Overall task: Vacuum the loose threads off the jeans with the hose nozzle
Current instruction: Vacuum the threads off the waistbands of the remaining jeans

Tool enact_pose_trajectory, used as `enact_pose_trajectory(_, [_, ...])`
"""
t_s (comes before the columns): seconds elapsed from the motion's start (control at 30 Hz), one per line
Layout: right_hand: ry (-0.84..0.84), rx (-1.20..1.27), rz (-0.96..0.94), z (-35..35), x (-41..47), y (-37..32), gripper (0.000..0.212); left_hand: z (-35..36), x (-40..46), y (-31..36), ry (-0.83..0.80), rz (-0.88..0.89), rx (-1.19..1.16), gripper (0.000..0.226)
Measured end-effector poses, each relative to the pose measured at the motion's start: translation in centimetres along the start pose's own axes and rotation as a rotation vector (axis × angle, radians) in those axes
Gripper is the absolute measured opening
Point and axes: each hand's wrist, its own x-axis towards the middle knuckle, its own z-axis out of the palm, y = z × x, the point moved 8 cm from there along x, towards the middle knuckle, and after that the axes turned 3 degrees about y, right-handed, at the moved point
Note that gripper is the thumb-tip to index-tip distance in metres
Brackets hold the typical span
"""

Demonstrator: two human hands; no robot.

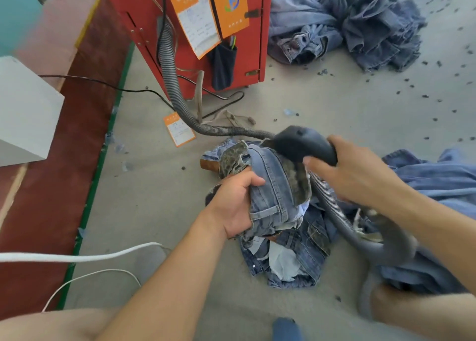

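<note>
Jeans (273, 186) are bunching up on the floor (322, 114) just ahead of us, and we are gripping them in our left hand (238, 201), fingers curling round the waistband. Our right hand (355, 170) is wrapping round the dark nozzle (298, 142), which is pressing against the top of the denim. One grey ribbed hose (175, 88) is running from the nozzle back to the red cabinet (185, 26), and a second loop of it is trailing under our right arm. Two white cords (77, 257) are lying at near left. Another blue garment (438, 181) is lying beside us on the right. Farther off, a denim heap (347, 24) is sitting by the cabinet, where a dark pouch (222, 65) is holding pens, with thread scraps (425, 96) scattering across the floor.
</note>
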Motion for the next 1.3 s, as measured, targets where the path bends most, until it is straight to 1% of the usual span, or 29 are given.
enact_pose_trajectory(0.07, [0.075,0.188,0.092,-1.3,1.1,0.9,0.027,0.4,-0.5,0.1,-0.028,-0.008,0.026,0.049])
enact_pose_trajectory(0.13, [0.1,0.321,0.123,-2.7,1.2,1.8,0.025,0.3,-0.6,1.2,-0.037,0.04,0.001,0.049])
enact_pose_trajectory(0.2, [0.064,0.299,0.079,-3.3,0.6,2.0,0.027,-1.2,0.0,3.2,0.023,0.125,-0.108,0.053])
enact_pose_trajectory(0.27, [0.031,0.192,0.023,-3.1,-0.1,1.7,0.029,-4.2,0.8,5.1,0.157,0.185,-0.249,0.053])
enact_pose_trajectory(0.3, [0.024,0.14,0.001,-2.9,-0.4,1.5,0.03,-5.5,1.0,5.5,0.216,0.185,-0.238,0.048])
enact_pose_trajectory(0.33, [0.017,0.113,-0.012,-2.6,-0.6,1.4,0.031,-6.3,1.1,5.3,0.255,0.149,-0.178,0.043])
enact_pose_trajectory(0.37, [0.004,0.106,-0.018,-2.3,-0.8,1.4,0.032,-6.8,1.2,4.6,0.261,0.092,-0.087,0.046])
enact_pose_trajectory(0.4, [-0.015,0.106,-0.022,-1.9,-0.9,1.3,0.031,-6.9,1.2,3.6,0.235,0.031,-0.016,0.055])
enact_pose_trajectory(0.43, [-0.033,0.106,-0.028,-1.7,-1.0,1.2,0.031,-6.5,1.2,3.0,0.17,0.0,-0.011,0.062])
enact_pose_trajectory(0.47, [-0.044,0.102,-0.035,-1.6,-1.1,1.1,0.03,-6.0,1.0,2.9,0.091,0.007,-0.058,0.066])
enact_pose_trajectory(0.5, [-0.046,0.095,-0.042,-1.6,-1.2,1.0,0.029,-5.8,0.8,3.3,0.032,0.052,-0.145,0.065])
enact_pose_trajectory(0.53, [-0.04,0.088,-0.046,-1.7,-1.2,0.9,0.029,-6.1,0.6,4.2,0.012,0.114,-0.274,0.062])
enact_pose_trajectory(0.57, [-0.029,0.087,-0.048,-1.9,-1.2,0.8,0.029,-6.6,0.6,5.2,0.022,0.184,-0.383,0.058])
enact_pose_trajectory(0.6, [-0.02,0.097,-0.045,-2.0,-1.2,0.8,0.029,-7.0,0.5,6.2,0.038,0.255,-0.423,0.052])
enact_pose_trajectory(0.63, [-0.014,0.111,-0.04,-2.1,-1.2,0.7,0.03,-7.4,0.5,6.7,0.07,0.297,-0.382,0.045])
enact_pose_trajectory(0.7, [-0.009,0.121,-0.041,-2.4,-1.2,0.6,0.032,-7.6,0.8,6.7,0.172,0.29,-0.151,0.035])
enact_pose_trajectory(0.77, [-0.003,0.109,-0.047,-2.5,-1.2,0.7,0.031,-7.6,0.9,6.3,0.224,0.272,0.015,0.036])
enact_pose_trajectory(0.83, [0.005,0.104,-0.053,-2.5,-1.2,0.8,0.03,-7.9,1.2,6.1,0.21,0.272,0.055,0.043])
enact_pose_trajectory(0.9, [0.004,0.106,-0.059,-2.4,-1.2,0.8,0.029,-8.4,1.1,6.2,0.25,0.291,0.077,0.047])
enact_pose_trajectory(0.93, [-0.003,0.107,-0.063,-2.2,-1.1,0.8,0.029,-8.8,1.1,6.2,0.294,0.29,0.085,0.041])
enact_pose_trajectory(1.03, [-0.026,0.101,-0.075,-1.8,-1.0,0.6,0.029,-9.2,1.1,5.8,0.392,0.269,0.107,0.013])
enact_pose_trajectory(1.07, [-0.027,0.098,-0.084,-1.7,-1.1,0.6,0.03,-9.3,1.2,5.7,0.393,0.266,0.105,0.01])
enact_pose_trajectory(1.1, [-0.029,0.094,-0.094,-1.5,-1.1,0.4,0.031,-9.1,1.2,5.7,0.37,0.269,0.09,0.012])
enact_pose_trajectory(1.17, [-0.06,0.098,-0.121,-1.1,-1.2,-0.2,0.03,-8.2,1.0,5.7,0.272,0.288,0.111,0.02])
enact_pose_trajectory(1.23, [-0.131,0.101,-0.177,-0.3,-1.6,-1.2,0.026,-6.8,0.8,5.5,0.172,0.323,0.225,0.029])
enact_pose_trajectory(1.3, [-0.19,0.066,-0.235,0.6,-1.7,-2.5,0.027,-5.3,0.5,4.7,0.102,0.357,0.316,0.04])
